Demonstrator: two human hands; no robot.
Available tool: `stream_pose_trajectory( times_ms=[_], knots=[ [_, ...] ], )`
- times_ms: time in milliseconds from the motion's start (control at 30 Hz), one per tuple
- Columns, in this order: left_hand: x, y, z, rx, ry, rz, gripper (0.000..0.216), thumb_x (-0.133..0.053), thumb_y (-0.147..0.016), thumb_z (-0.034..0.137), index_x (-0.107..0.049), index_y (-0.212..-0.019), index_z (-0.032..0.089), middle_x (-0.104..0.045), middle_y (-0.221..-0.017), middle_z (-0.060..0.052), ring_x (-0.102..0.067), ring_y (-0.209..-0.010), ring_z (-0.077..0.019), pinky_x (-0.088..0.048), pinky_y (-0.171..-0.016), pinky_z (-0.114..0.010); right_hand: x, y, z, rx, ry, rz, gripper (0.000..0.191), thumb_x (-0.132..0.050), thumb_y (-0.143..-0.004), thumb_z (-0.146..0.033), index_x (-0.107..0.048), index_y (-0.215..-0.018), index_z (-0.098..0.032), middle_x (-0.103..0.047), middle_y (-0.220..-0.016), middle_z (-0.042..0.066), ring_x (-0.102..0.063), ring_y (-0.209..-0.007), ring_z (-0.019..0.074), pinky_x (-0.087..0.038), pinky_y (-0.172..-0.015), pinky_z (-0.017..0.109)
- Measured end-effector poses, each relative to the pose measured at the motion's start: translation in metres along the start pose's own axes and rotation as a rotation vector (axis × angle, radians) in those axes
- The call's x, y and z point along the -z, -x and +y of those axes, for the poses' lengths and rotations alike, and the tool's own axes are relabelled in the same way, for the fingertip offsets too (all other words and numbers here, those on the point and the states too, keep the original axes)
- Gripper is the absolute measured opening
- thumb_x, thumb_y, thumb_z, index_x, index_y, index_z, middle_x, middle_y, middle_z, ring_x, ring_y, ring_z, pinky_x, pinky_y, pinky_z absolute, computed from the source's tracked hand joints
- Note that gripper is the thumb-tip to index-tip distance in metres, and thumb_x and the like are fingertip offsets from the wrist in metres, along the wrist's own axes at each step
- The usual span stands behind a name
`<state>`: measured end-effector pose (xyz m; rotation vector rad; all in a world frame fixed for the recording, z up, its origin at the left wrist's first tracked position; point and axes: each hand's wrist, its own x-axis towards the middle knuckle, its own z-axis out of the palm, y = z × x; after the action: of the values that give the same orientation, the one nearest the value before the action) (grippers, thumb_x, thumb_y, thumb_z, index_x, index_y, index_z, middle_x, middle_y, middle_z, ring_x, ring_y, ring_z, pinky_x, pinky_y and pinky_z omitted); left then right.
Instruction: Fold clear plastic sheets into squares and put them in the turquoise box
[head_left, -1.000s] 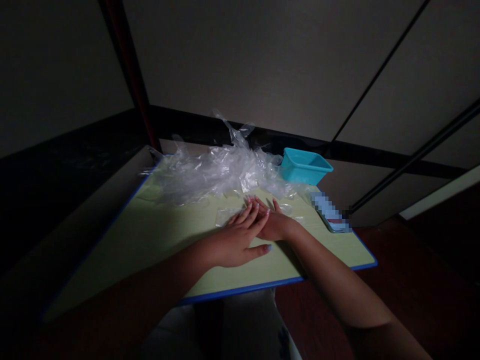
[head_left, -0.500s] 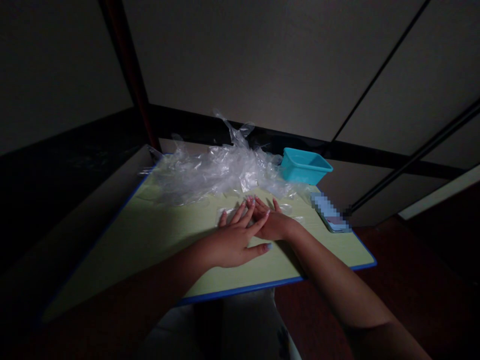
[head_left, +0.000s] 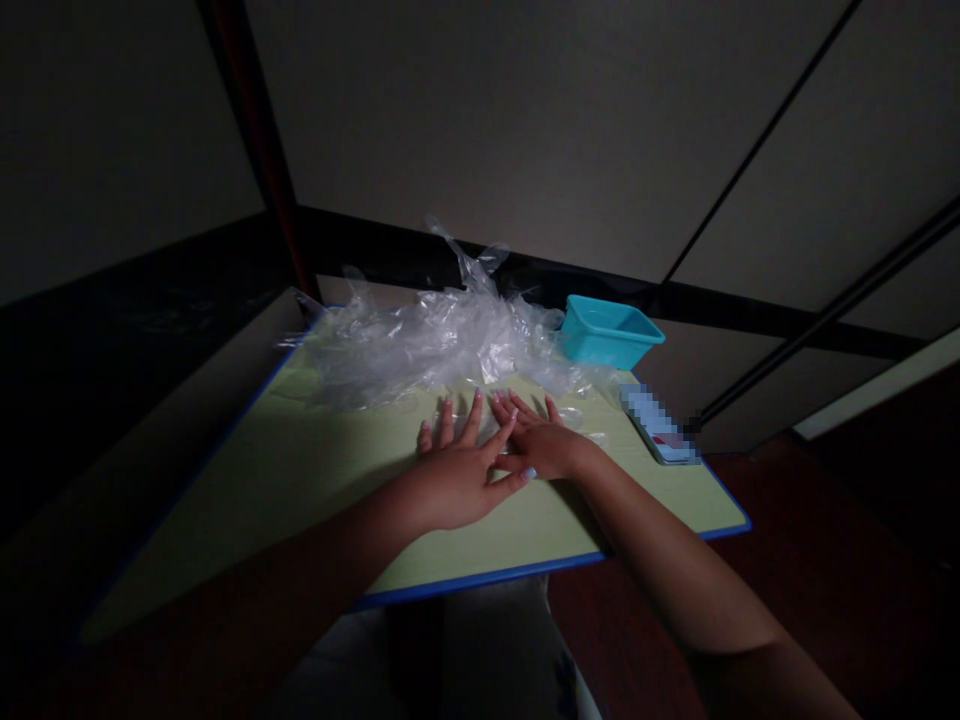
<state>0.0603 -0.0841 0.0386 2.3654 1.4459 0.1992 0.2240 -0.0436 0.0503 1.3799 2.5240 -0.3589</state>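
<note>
A thin, clear, flat plastic film [head_left: 571, 416] is partly covered by both hands on the pale yellow-green, blue-edged tabletop [head_left: 322, 450]. The left hand [head_left: 456, 478] has been shifted leftward off most of the right hand [head_left: 550, 447], so the film seems spanned more widely. Both are held palm down, fingers spread, nothing gripped. Beyond, a crumpled clear plastic heap [head_left: 442, 345] is flanked by a turquoise rectangular tub [head_left: 607, 348].

Thin, colourless, transparent plastic glove-like piece [head_left: 572, 416], lying flat on the pale green, blue-edged table [head_left: 300, 480], nearer its right edge than its left; middle hidden, narrow strips extending rightward.
</note>
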Motion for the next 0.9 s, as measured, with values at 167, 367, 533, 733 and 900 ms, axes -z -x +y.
stream_pose_trajectory(
  times_ms=[167, 367, 533, 733, 900],
  knots=[
    [0.003, -0.003, -0.002, -0.214, -0.047, 0.188, 0.069, -0.032, -0.084, 0.062, -0.003, -0.14, 0.036, 0.019, -0.146, -0.003, 0.011, -0.131, -0.0383, -0.005, -0.101, -0.06, -0.003, -0.001, 0.001, 0.002, 0.024, 0.012, 0.082, -0.029, -0.083, -0.059, 0.01, -0.141, -0.016, 0.008, -0.148, 0.008, 0.011, -0.133, 0.028, 0.009, -0.1, 0.059],
    [0.009, -0.004, 0.001, -0.512, -0.063, 0.121, 0.068, -0.033, -0.086, 0.058, 0.0, -0.141, 0.033, 0.019, -0.146, -0.003, 0.009, -0.133, -0.0318, -0.006, -0.106, -0.05, -0.01, -0.006, 0.005, 0.046, 0.09, 0.031, 0.076, -0.031, -0.082, -0.059, 0.003, -0.141, -0.026, 0.011, -0.147, 0.004, 0.012, -0.133, 0.0277, 0.008, -0.098, 0.061],
    [0.005, -0.008, -0.005, -0.473, -0.057, -0.001, 0.061, -0.027, -0.089, 0.055, 0.0, -0.14, 0.035, 0.014, -0.148, -0.003, 0.01, -0.133, -0.03, -0.013, -0.105, -0.05, -0.006, -0.004, 0.004, 0.038, 0.086, -0.027, 0.073, -0.03, -0.083, -0.059, 0.0, -0.141, -0.029, 0.011, -0.147, 0.003, 0.009, -0.133, 0.0306, 0.006, -0.097, 0.064],
    [0.004, -0.012, -0.009, -0.458, -0.071, 0.023, 0.062, -0.028, -0.088, 0.056, -0.005, -0.141, 0.033, 0.015, -0.147, -0.005, 0.014, -0.132, -0.0304, -0.012, -0.105, -0.049, -0.004, -0.003, 0.001, 0.01, 0.059, -0.008, 0.08, -0.029, -0.08, -0.063, 0.006, -0.141, -0.025, 0.008, -0.148, 0.004, 0.009, -0.134, 0.0303, 0.006, -0.098, 0.063],
    [0.003, -0.011, -0.008, -0.379, -0.066, 0.017, 0.06, -0.03, -0.087, 0.057, -0.004, -0.139, 0.04, 0.015, -0.146, -0.005, 0.012, -0.132, -0.0343, -0.013, -0.1, -0.059, -0.003, -0.002, 0.0, 0.01, 0.045, 0.012, 0.083, -0.029, -0.08, -0.064, 0.007, -0.141, -0.023, 0.009, -0.148, 0.004, 0.009, -0.133, 0.0307, 0.005, -0.099, 0.062]
  ],
)
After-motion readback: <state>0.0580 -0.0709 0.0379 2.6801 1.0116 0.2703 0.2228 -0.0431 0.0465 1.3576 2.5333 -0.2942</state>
